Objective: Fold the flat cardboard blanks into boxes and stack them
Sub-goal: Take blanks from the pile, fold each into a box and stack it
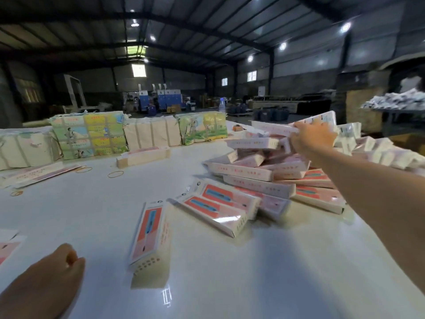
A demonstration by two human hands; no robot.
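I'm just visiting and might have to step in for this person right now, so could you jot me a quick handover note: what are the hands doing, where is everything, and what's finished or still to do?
Right hand: stretched out to the top of the pile, gripping a folded box there.
Left hand: near the table's front edge, fingers loosely curled, holding nothing.
Done: a loose pile of folded boxes on the right of the white table; one more folded box lies alone near the middle.
Left: flat blanks wait at far left, with rubber bands lying nearby. The wrapped bundles along the back look unopened.
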